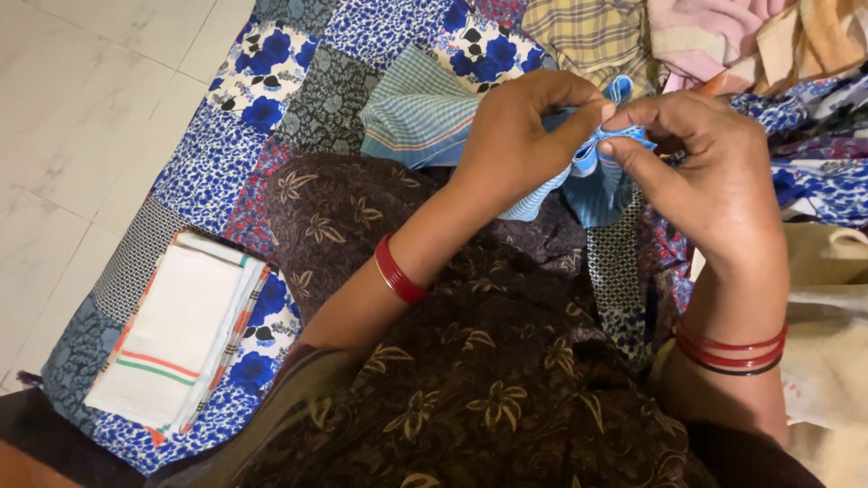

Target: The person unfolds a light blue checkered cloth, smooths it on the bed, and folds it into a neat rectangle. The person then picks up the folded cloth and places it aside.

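Observation:
A light blue striped cloth (592,176) is bunched between both hands above my lap. My left hand (524,126) pinches its upper edge with thumb and fingers. My right hand (714,172) grips the same bunched edge from the right, fingertips nearly touching the left hand's. The cloth hangs down in folds beneath them. Red bangles sit on both wrists. A second blue checked cloth (416,113) lies flat on the quilt just left of my left hand.
A stack of folded white cloths with coloured borders (176,334) lies on the blue patchwork quilt (262,81) at left. Several crumpled cloths (723,36) are piled at top right. White tiled floor (81,136) is at far left.

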